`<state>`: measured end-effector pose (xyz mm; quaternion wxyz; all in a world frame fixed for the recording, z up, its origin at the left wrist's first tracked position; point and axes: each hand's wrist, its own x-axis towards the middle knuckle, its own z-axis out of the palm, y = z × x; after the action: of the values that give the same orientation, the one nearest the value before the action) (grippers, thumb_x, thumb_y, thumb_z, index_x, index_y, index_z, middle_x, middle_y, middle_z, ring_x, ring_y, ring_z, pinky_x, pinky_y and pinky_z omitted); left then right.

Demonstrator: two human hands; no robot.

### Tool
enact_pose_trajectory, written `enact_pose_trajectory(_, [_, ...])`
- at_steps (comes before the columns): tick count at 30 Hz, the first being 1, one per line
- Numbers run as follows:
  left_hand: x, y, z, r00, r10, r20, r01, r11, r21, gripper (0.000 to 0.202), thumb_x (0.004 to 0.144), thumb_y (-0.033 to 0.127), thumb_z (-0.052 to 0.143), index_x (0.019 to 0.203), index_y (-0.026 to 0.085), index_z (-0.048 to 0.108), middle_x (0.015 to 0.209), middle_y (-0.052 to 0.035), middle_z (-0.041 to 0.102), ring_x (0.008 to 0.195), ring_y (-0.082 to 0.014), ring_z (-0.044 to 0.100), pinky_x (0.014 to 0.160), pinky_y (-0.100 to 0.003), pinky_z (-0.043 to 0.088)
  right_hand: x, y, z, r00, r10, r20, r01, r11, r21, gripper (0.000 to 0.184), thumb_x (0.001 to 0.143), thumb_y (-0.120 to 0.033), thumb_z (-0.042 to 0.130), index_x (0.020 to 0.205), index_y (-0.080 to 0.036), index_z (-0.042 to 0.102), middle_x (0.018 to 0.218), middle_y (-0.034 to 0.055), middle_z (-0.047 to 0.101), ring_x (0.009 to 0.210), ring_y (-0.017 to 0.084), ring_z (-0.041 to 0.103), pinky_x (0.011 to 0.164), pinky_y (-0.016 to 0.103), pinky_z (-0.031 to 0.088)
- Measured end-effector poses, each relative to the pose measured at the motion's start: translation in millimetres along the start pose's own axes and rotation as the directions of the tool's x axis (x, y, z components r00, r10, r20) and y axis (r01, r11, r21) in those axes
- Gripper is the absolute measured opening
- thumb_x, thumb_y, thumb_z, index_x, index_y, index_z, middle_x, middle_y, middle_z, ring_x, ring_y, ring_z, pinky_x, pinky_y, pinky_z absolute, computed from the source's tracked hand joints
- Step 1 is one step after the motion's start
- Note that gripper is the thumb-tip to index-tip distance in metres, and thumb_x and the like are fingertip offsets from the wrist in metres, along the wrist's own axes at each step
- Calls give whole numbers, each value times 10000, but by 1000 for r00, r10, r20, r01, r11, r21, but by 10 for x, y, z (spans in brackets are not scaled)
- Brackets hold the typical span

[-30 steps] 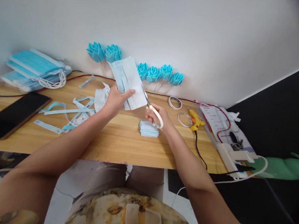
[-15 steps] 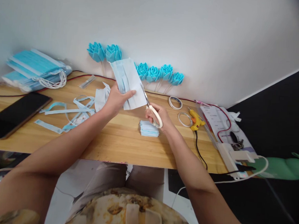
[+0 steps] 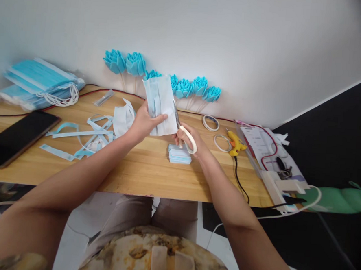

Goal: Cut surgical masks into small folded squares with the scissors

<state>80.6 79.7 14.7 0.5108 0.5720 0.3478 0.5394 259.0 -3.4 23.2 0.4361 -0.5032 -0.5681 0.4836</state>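
Left hand (image 3: 143, 124): grasping pale blue pleated fabric mask sheet (image 3: 161, 105), upright.
Right hand (image 3: 188, 140): clenched on white-handled scissors (image 3: 183, 130), blades at sheet's 3 o'clock edge.

Scissors (image 3: 185, 136): blades too thin to tell whether parted.
Left hand (image 3: 143, 124): fingers hidden behind the mask sheet (image 3: 160, 105); only the thumb shows.
Paper flower (image 3: 152, 74): lower part covered by the sheet.
Cut pieces (image 3: 179, 156): far edge under the right hand (image 3: 192, 142).
Phone (image 3: 18, 135): corner cut off at the left edge.
Printed card (image 3: 259, 144): print too small to read.
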Motion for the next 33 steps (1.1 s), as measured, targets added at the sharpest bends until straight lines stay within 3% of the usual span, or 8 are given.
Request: enact_pose_trajectory(33, [-3, -60, 29, 1000, -25, 3, 25, 999, -20, 615, 622, 330, 865, 1150, 155, 603, 1224, -140, 739, 1155, -341, 695, 1017, -506, 557, 7, 57, 74, 992, -16, -123, 26, 996, 82, 581, 667, -708, 821, 732, -189, 569, 588, -57, 577, 399, 38, 461, 361, 189, 338])
